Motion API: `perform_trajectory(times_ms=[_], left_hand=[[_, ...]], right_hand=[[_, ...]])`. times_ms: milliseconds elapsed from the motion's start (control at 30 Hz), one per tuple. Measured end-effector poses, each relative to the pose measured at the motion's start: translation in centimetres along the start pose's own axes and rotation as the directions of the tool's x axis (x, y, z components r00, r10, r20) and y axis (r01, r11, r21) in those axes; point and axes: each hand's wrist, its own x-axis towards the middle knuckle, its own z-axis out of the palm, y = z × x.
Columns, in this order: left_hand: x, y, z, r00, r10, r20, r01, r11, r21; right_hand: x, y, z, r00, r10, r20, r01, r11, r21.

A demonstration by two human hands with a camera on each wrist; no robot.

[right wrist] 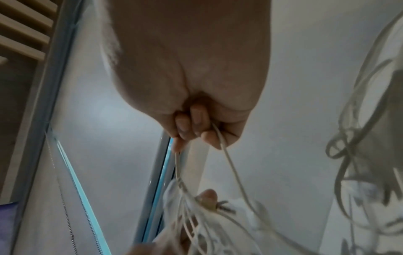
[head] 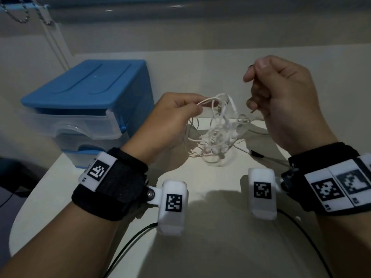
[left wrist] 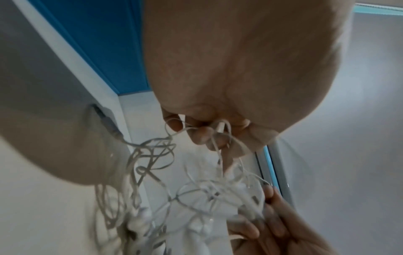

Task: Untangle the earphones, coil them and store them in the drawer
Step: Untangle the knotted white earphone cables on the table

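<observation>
A tangle of white earphones (head: 217,135) hangs between both hands above the white table (head: 200,247), its lower loops close to the surface. My left hand (head: 172,119) pinches a loop of cable at the tangle's upper left; in the left wrist view the fingers (left wrist: 202,134) curl round the cord (left wrist: 220,155). My right hand (head: 281,101) is raised to the right, fingers curled round strands; the right wrist view shows thin cables (right wrist: 229,163) running from its fingers (right wrist: 196,124) down to the knot. The blue drawer unit (head: 86,109) stands at the left, its clear top drawer (head: 66,119) pulled partly out.
A black cable end (head: 259,154) lies on the table right of the tangle. Black wires (head: 128,245) run from the wrist cameras across the near table. A bead chain (head: 22,15) and blind cords hang at the back left by the wall.
</observation>
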Motion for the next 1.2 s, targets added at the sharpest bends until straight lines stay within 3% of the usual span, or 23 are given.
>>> perform_trajectory(times_ms=[100, 267, 500, 667, 733, 833, 933, 1067, 1200], left_hand=[[0.0, 0.0, 0.0, 0.999, 0.014, 0.029, -0.014, 1.0, 0.011], [0.0, 0.0, -0.1, 0.999, 0.006, 0.045, -0.007, 1.0, 0.016], [-0.1, -0.6, 0.1, 0.996, 0.028, 0.081, -0.031, 0.999, 0.029], [-0.4, -0.7, 0.4, 0.981, 0.041, 0.189, -0.052, 0.997, 0.053], [-0.4, -0.9, 0.4, 0.971, 0.026, 0.239, -0.05, 0.994, 0.094], [-0.3, -1.3, 0.1, 0.962, -0.038, 0.269, -0.007, 0.986, 0.166], [-0.2, -1.4, 0.1, 0.967, -0.066, 0.246, 0.015, 0.979, 0.204], [-0.2, -1.0, 0.1, 0.969, -0.088, 0.23, 0.036, 0.975, 0.218], [-0.7, -0.9, 0.1, 0.884, -0.194, 0.424, 0.059, 0.948, 0.311]], right_hand=[[0.1, 0.0, -0.4, 1.0, 0.016, -0.012, -0.016, 1.0, 0.008], [-0.3, 0.2, 0.1, 0.984, 0.084, 0.159, -0.082, 0.996, -0.022], [-0.8, -0.1, 0.3, 0.954, 0.082, 0.288, -0.056, 0.994, -0.097], [-1.1, -0.3, 0.5, 0.915, 0.06, 0.399, -0.012, 0.993, -0.121], [-1.1, -0.5, 0.8, 0.936, -0.005, 0.353, 0.035, 0.996, -0.079], [-0.4, -0.8, 0.4, 0.99, -0.107, 0.089, 0.1, 0.992, 0.081], [0.1, -1.0, -0.7, 0.99, -0.121, -0.067, 0.13, 0.979, 0.154], [0.2, -0.6, -1.1, 0.982, -0.125, -0.144, 0.137, 0.988, 0.076], [0.6, -0.2, -1.7, 0.989, -0.101, -0.112, 0.104, 0.994, 0.024]])
